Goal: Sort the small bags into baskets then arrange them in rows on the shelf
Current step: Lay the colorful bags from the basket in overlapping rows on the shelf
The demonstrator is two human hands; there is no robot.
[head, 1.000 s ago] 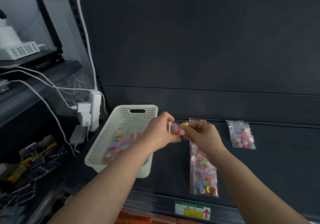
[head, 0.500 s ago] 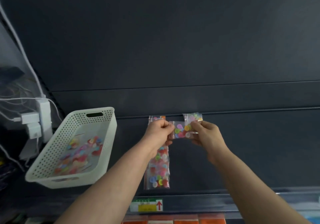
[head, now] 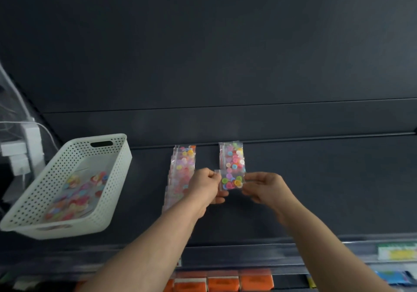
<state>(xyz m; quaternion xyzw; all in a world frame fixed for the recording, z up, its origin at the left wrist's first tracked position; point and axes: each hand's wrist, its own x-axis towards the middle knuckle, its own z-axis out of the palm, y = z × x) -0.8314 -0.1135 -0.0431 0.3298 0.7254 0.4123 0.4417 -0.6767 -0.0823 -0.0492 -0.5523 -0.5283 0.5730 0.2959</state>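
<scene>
Currently: small bag [head: 232, 182] held over shelf [head: 316, 190], just in front of the shorter row [head: 232, 156].
Fingers of left hand [head: 204, 187] and right hand [head: 264, 188] pinch its side edges; likely light, slick film, buttons shift inside, so grip the edges.

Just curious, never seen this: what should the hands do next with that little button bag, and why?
Probably lay the small clear bag of coloured buttons, pinched by the left hand and right hand, on the dark shelf at the near end of the short right-hand row of bags; it hangs there, and the left-hand row is longer.
</scene>
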